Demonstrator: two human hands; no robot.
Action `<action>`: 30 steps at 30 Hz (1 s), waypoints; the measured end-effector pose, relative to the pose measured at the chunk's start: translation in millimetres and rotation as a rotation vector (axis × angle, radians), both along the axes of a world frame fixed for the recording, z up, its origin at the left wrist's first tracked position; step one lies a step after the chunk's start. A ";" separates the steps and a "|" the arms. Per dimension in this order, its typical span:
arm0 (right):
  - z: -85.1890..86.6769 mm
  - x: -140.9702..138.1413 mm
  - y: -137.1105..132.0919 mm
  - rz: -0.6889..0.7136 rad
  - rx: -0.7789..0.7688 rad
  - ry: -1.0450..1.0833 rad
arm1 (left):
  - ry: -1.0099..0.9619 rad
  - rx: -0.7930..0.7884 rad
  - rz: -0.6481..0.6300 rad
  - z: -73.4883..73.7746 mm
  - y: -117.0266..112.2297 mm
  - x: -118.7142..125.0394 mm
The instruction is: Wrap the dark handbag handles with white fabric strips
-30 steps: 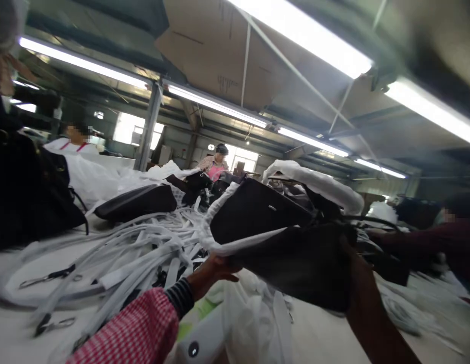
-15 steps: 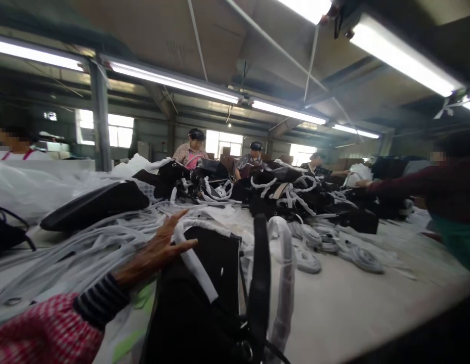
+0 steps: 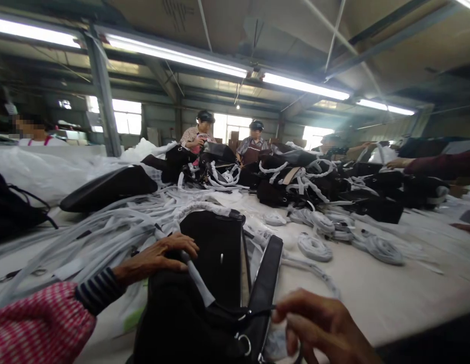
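A black handbag [image 3: 215, 268] lies on the white table [image 3: 371, 298] right in front of me, its handle wrapped in white paper [image 3: 199, 278]. My left hand [image 3: 159, 255] rests on the bag's left side with its fingers curled over the wrapped handle. My right hand [image 3: 322, 328] is at the bottom edge, fingers bent and pinching a thin black strap [image 3: 257, 312] that runs to the bag's metal ring [image 3: 244, 344]. A wide black strap [image 3: 267, 283] lies along the bag's right side.
A heap of white paper strips [image 3: 117, 230] lies to the left, rolled strips [image 3: 314, 247] to the right. Black bags [image 3: 109, 187] pile up along the table's middle [image 3: 295, 182]. Other people work across the table [image 3: 199, 134], and a sleeved arm [image 3: 435, 164] reaches in at the right.
The bag has come down flat on the table. My left hand went from spread open to curled on the handle. My right hand came into view at the strap.
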State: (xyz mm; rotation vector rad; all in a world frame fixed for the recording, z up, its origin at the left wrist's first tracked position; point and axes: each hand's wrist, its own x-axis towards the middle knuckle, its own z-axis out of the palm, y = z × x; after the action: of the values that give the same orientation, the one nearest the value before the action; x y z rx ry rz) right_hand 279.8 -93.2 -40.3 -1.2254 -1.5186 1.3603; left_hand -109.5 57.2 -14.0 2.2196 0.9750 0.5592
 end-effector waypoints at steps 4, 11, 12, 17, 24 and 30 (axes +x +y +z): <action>4.0 -40.1 73.1 -0.044 0.014 0.020 | 0.151 0.041 -0.003 18.3 -0.1 4.1; -18.3 -67.8 122.4 -0.102 -0.108 -0.027 | 0.467 0.627 -0.092 74.7 -0.1 44.4; -19.2 -68.2 123.7 -0.089 -0.140 -0.026 | 0.443 0.660 -0.144 78.1 2.8 57.5; -12.7 -75.5 126.8 -0.083 -0.220 -0.074 | 0.395 0.690 -0.468 61.3 30.1 122.5; -23.5 -67.3 119.7 -0.061 -0.152 0.092 | 0.544 0.838 -0.528 17.5 53.2 129.3; -24.1 -66.6 113.5 0.001 -0.079 0.092 | 0.503 0.757 -0.524 23.5 41.4 127.8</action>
State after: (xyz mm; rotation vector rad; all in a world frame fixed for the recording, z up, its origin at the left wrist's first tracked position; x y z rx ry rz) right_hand 213.1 20.3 -64.4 -1.1935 -1.4132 1.4695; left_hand 18.3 98.6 9.5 3.2466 0.3607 0.1160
